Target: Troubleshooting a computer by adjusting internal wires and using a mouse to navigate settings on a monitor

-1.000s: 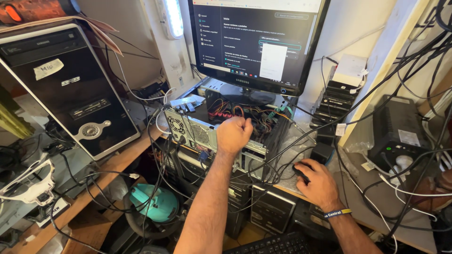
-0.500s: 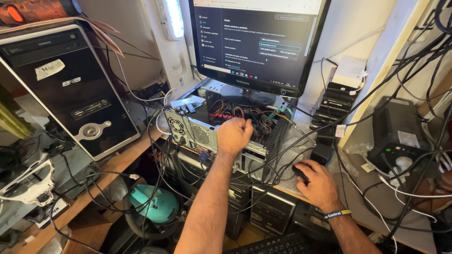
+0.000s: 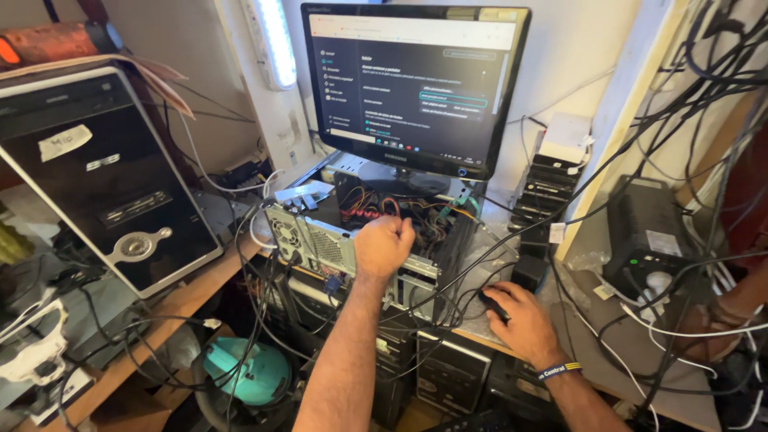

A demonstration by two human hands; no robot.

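My left hand [image 3: 382, 244] reaches into an open computer case [image 3: 320, 244] that lies on its side, fingers curled down among coloured wires; what they grip is hidden. My right hand [image 3: 524, 320], a blue band on its wrist, rests over a black mouse [image 3: 491, 302] on the desk to the right of the case. A black monitor [image 3: 412, 88] stands on top of the case and shows a dark settings window.
A black tower computer [image 3: 96, 176] leans at the left on a wooden shelf [image 3: 180, 308]. A stack of drives [image 3: 548, 192] and a black power unit [image 3: 644, 236] sit right, under many hanging cables. A teal object [image 3: 248, 372] lies below. A lit lamp [image 3: 276, 44] hangs on the wall.
On the monitor a white pop-up panel has gone, leaving a dark list with one highlighted row. Both hands stay where they were.
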